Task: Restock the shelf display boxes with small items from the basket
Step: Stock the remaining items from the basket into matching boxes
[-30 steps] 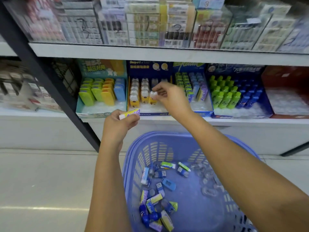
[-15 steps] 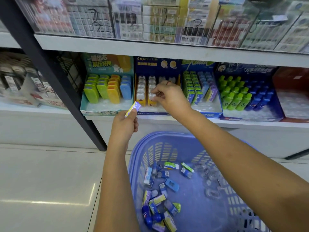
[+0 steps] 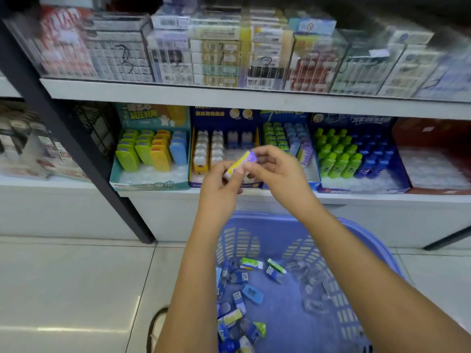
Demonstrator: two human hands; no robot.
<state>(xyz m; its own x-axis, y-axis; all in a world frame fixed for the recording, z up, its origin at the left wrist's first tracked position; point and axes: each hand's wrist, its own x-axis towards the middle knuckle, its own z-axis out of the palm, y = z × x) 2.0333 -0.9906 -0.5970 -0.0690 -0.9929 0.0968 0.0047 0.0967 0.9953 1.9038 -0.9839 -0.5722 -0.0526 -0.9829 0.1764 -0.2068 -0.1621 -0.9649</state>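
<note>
The small yellow packet point(image 3: 241, 162) (its upper end purple) is held tilted between both hands, just in front of the dark blue display box point(image 3: 224, 117) on the lower shelf. The left hand point(image 3: 219, 192) pinches its lower end, fingers curled; the right hand point(image 3: 279, 174) pinches the upper end with its fingertips. A teal display box point(image 3: 150, 186) stands left of the blue one. Below the arms, the blue basket point(image 3: 267, 225) holds loose packets point(image 3: 251, 264).
</note>
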